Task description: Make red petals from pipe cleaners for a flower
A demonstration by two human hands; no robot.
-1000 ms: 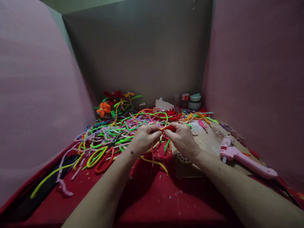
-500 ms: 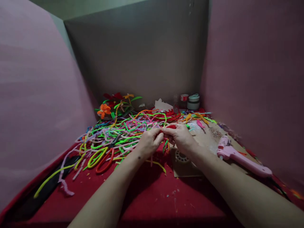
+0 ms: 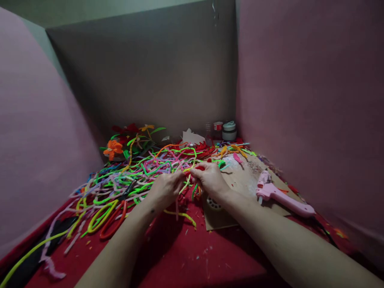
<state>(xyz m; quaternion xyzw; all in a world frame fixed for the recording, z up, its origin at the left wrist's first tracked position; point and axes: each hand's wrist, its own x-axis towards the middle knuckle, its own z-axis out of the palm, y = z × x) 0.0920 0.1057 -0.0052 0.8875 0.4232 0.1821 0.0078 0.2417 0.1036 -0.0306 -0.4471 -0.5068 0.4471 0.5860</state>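
My left hand (image 3: pixel 169 185) and my right hand (image 3: pixel 212 179) are close together above the red cloth, fingertips pinched. Between them runs a red fuzzy pipe cleaner (image 3: pixel 200 168), partly hidden by the fingers of both hands. Its exact shape is hard to make out. Left of and behind my hands spreads a heap of coloured pipe cleaners (image 3: pixel 147 170). Scissors with red and yellow handles (image 3: pixel 115 230) lie among them, near my left forearm. Below my right hand, a ring-shaped piece with round holes (image 3: pixel 213 203) is partly covered by my wrist.
A pink glue gun (image 3: pixel 283 196) lies at the right, by a cardboard sheet (image 3: pixel 240 176). Pipe-cleaner flowers (image 3: pixel 114 149) stand at the back left. A lidded jar (image 3: pixel 229 131) and crumpled white paper (image 3: pixel 192 138) are at the back. Pink panels (image 3: pixel 306 92) enclose the sides.
My hands have drawn slightly apart, showing more of the red pipe cleaner between them. The whole view has swung a little to the right, so the scene sits further left.
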